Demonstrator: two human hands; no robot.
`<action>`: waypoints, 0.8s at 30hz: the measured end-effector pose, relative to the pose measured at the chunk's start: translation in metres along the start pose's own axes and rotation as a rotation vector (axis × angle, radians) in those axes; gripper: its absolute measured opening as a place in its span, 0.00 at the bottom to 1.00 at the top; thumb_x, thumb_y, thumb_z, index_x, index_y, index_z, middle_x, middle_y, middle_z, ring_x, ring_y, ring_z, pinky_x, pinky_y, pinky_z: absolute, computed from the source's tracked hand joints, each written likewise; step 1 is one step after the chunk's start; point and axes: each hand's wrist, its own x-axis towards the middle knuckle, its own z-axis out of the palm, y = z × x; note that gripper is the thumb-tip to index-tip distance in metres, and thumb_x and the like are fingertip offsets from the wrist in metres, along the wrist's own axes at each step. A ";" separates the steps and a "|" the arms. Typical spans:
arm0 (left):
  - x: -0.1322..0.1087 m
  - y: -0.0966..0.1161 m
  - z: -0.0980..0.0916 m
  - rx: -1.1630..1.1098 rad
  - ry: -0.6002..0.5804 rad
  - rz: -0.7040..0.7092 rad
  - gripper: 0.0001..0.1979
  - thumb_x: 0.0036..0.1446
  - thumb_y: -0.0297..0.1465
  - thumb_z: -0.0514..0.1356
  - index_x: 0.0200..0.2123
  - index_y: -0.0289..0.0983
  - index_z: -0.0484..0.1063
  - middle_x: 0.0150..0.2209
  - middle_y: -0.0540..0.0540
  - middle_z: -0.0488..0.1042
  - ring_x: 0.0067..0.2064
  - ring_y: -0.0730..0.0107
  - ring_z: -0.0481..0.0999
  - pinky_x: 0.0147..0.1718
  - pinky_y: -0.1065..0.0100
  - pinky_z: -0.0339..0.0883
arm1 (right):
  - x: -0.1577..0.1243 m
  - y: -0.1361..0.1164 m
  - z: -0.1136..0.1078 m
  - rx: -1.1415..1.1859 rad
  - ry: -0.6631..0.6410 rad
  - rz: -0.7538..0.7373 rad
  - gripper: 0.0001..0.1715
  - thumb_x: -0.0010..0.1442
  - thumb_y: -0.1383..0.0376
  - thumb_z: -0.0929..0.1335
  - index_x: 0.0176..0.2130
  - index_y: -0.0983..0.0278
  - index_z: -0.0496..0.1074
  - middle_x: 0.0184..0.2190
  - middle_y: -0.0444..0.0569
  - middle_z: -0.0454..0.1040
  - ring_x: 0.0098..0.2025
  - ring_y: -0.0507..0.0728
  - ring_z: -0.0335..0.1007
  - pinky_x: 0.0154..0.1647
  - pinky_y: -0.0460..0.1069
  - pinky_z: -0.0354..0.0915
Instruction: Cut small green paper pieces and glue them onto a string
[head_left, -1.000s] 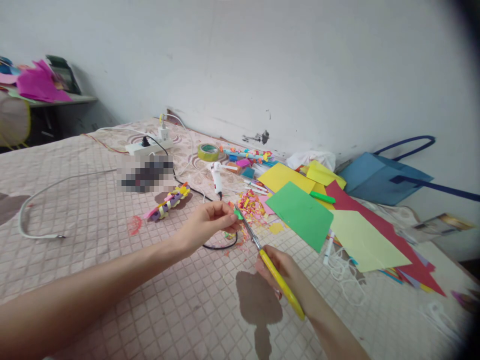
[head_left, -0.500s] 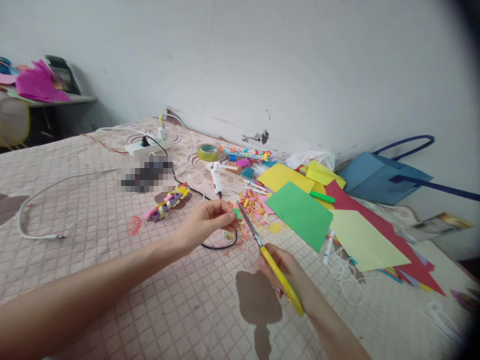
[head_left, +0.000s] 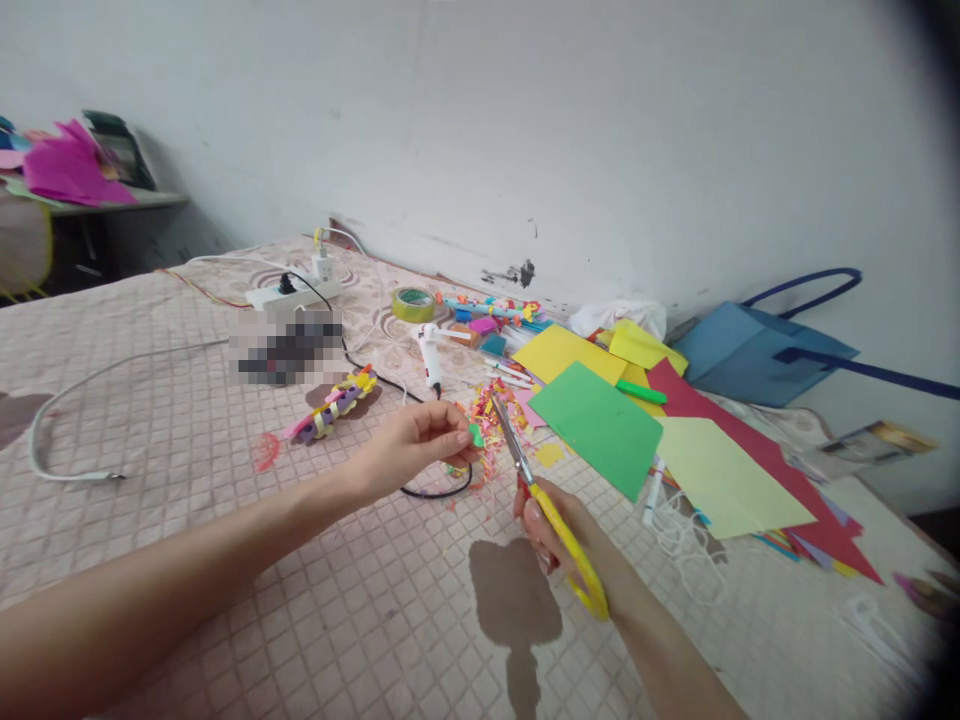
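Observation:
Between the thumb and fingers of my left hand (head_left: 426,440) is a small green piece of paper (head_left: 475,434). My right hand (head_left: 559,525) is closed around yellow-handled scissors (head_left: 564,535), whose metal blades point up and away, a little to the right of the green piece and apart from it. Beyond both hands lies a heap of tiny coloured paper scraps (head_left: 495,405). A green sheet (head_left: 596,425) rests to the right of the scissors. Part of the right hand's grip is hidden behind the handles.
A white glue gun (head_left: 429,358) with a black cord stands behind my left hand. Left of it are a decorated purple stick (head_left: 334,410) and a power strip (head_left: 292,293). Yellow tape (head_left: 413,304), coloured sheets, white string (head_left: 686,545) and a blue bag (head_left: 769,350) lie toward the wall and right.
The scissors have turned slightly, with their tips moving right, away from the green piece. My left hand keeps its pinch, and more of the green piece shows.

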 end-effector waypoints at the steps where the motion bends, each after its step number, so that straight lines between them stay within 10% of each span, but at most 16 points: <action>1: 0.000 0.000 0.000 0.005 -0.011 0.005 0.09 0.53 0.34 0.62 0.31 0.33 0.68 0.29 0.48 0.74 0.32 0.73 0.74 0.35 0.69 0.67 | 0.001 0.000 0.000 0.020 0.026 0.015 0.19 0.56 0.49 0.63 0.30 0.62 0.60 0.17 0.35 0.53 0.16 0.46 0.49 0.15 0.42 0.54; 9: -0.008 -0.008 0.015 0.170 -0.177 -0.027 0.09 0.57 0.34 0.57 0.29 0.34 0.65 0.25 0.50 0.69 0.26 0.77 0.68 0.26 0.73 0.63 | 0.004 -0.011 0.013 0.319 0.177 0.023 0.21 0.47 0.55 0.72 0.34 0.61 0.60 0.30 0.41 0.67 0.18 0.45 0.55 0.16 0.43 0.57; 24: -0.016 -0.030 0.025 0.597 -0.059 0.079 0.05 0.56 0.30 0.55 0.33 0.35 0.68 0.28 0.49 0.71 0.30 0.73 0.69 0.28 0.72 0.62 | 0.009 -0.009 0.035 0.226 0.339 -0.077 0.13 0.47 0.66 0.71 0.31 0.63 0.63 0.24 0.39 0.64 0.23 0.49 0.58 0.23 0.44 0.57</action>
